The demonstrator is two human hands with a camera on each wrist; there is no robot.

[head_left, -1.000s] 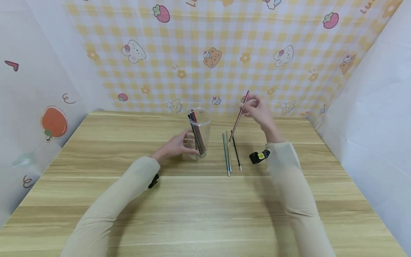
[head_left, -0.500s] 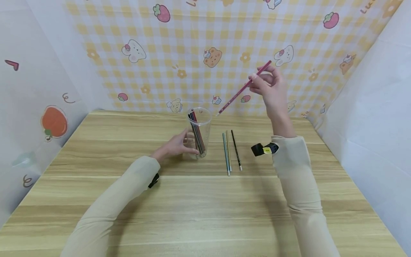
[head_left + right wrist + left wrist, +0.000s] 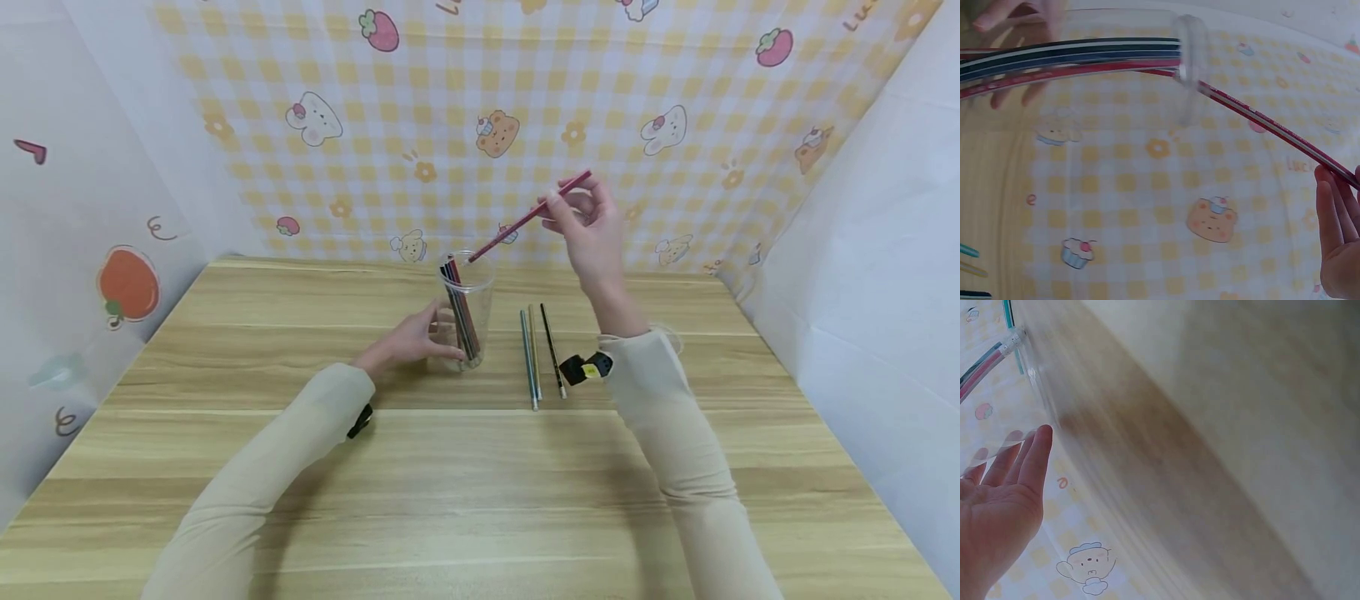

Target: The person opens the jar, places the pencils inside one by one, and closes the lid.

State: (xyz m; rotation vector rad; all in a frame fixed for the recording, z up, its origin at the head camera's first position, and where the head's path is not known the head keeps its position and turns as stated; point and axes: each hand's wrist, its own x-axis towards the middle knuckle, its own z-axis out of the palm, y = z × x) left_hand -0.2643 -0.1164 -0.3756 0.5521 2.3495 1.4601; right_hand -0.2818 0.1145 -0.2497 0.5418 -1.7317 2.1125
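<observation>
A tall clear plastic cup (image 3: pixel 486 321) stands on the table with several dark and red pencils (image 3: pixel 462 312) leaning to its left side. My left hand (image 3: pixel 411 337) holds the cup low down, thumb in front and fingers behind. In the left wrist view the fingers (image 3: pixel 1036 459) lie along its see-through wall. Above and to the right, my right hand (image 3: pixel 596 242) pinches a red pencil (image 3: pixel 517 225) near its upper end. The pencil slants down to the left, its lower end at the cup's mouth. In the right wrist view that pencil (image 3: pixel 1266 122) passes the cup's rim (image 3: pixel 1191 103).
Right of the cup, a blue pencil (image 3: pixel 528 354), a yellow pencil (image 3: pixel 535 358) and a black pencil (image 3: pixel 552 350) lie on the wooden table (image 3: pixel 465 500). A yellow checked cloth (image 3: pixel 420 100) hangs behind, with white sheets (image 3: pixel 885 225) at both sides.
My right hand has lifted the red pencil from beside the other pencils, then moved left, bringing its lower end to the cup. The left hand and cup have stayed put.
</observation>
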